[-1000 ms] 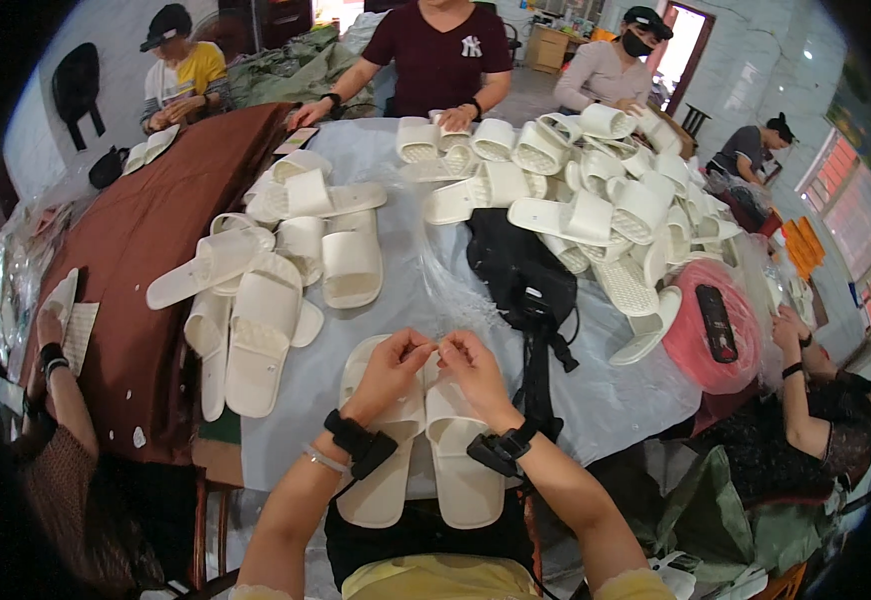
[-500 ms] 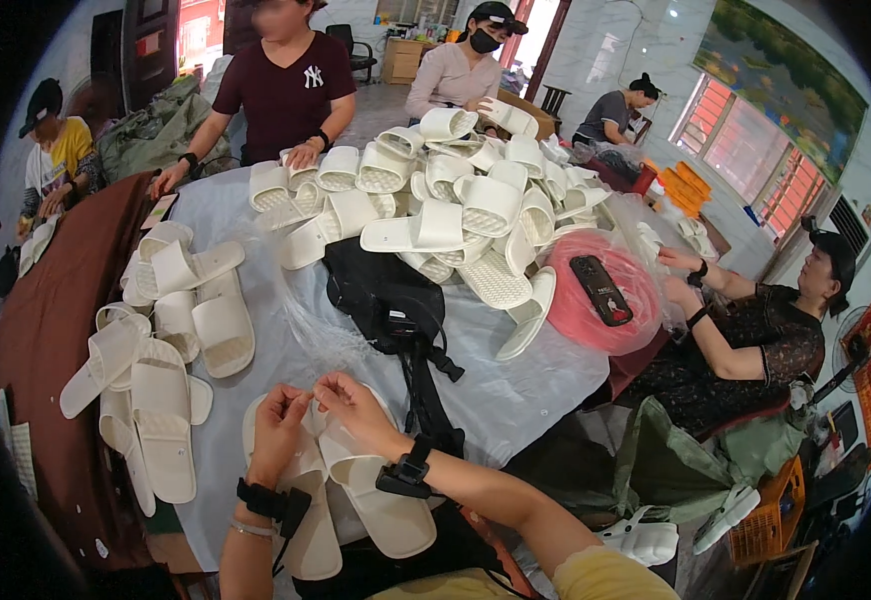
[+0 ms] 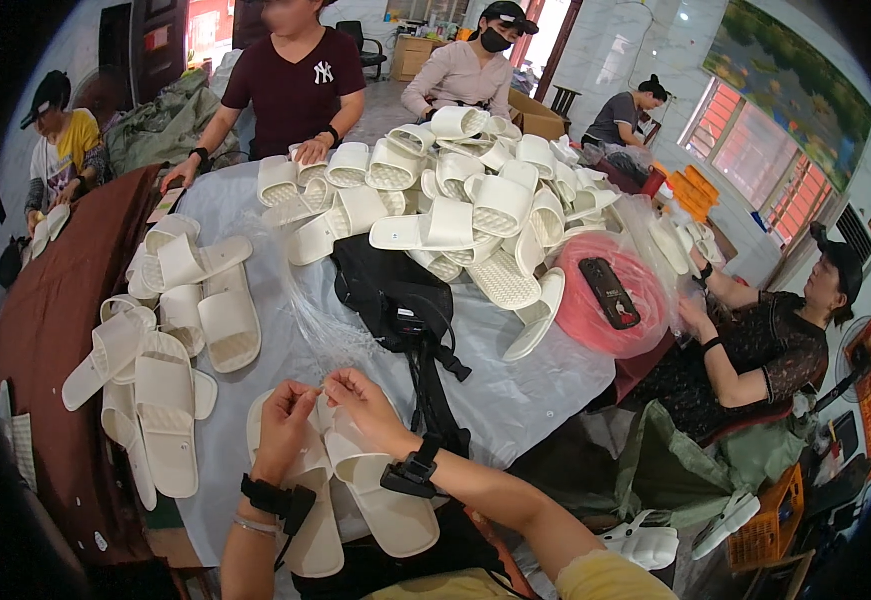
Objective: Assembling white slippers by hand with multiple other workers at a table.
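The left hand (image 3: 291,402) and right hand (image 3: 354,392) are raised just above 2 cream slide slippers (image 3: 403,525), fingertips near each other. On each hand the thumb and fingers are closed in a pinch; anything between them is too small to make out. The slide slippers lie side by side at the near edge of the worktop (image 3: 541,400), heels toward the person, their far parts partly hidden by the hands. A black wrist device (image 3: 414,468) sits on each wrist.

To the left, a cluster of matching slides (image 3: 168,430) overlaps near a brown cover (image 3: 66,340). Beyond the right hand lies a black bag (image 3: 386,290), its strap (image 3: 431,400) trailing toward the person. Behind it rises a large heap of cream slides (image 3: 501,200). At the heap's right, a black phone (image 3: 609,293) rests on pink plastic (image 3: 576,325). At lower right are white clogs (image 3: 646,540) and an orange basket (image 3: 768,525). 5 co-workers are around the room, 1 in a maroon shirt (image 3: 291,90) across the worktop.
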Motion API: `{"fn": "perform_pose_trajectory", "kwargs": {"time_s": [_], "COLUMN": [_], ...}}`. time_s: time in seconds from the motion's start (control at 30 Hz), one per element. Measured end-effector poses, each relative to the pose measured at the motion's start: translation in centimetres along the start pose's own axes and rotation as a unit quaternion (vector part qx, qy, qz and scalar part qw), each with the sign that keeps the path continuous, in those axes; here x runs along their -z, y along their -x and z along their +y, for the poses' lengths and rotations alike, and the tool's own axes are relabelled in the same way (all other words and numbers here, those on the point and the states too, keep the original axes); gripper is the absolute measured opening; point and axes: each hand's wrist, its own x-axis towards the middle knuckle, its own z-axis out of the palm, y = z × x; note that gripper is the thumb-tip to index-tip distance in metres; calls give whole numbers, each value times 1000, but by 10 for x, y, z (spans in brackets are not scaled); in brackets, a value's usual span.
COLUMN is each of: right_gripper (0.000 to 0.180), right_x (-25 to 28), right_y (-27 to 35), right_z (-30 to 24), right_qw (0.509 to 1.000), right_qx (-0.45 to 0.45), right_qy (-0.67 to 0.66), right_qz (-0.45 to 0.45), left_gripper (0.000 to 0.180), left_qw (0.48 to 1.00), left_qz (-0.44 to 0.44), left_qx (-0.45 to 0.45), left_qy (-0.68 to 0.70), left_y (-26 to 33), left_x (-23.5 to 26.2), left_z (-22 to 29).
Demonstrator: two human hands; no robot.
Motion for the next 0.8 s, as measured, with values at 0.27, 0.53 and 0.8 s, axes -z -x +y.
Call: {"fn": "perform_pose_trajectory", "kwargs": {"time_s": [0.27, 0.53, 0.8], "right_gripper": [21, 22, 24], "right_x": [0, 0, 1], "right_y": [-4, -5, -3], "right_z": [2, 2, 3], "right_qw": [998, 997, 998], "right_qx": [12, 24, 21], "right_qy": [58, 68, 60], "right_qz": [-20, -28, -17], "left_gripper": [7, 8, 8], "left_qw": [1000, 1000, 999], "left_qz": [0, 4, 19], "left_qx": [-22, -25, -14], "left_qy": [18, -1, 32], "left_y": [-5, -3, -2], "left_x": [5, 5, 2], "left_z": [-13, -10, -12]}}
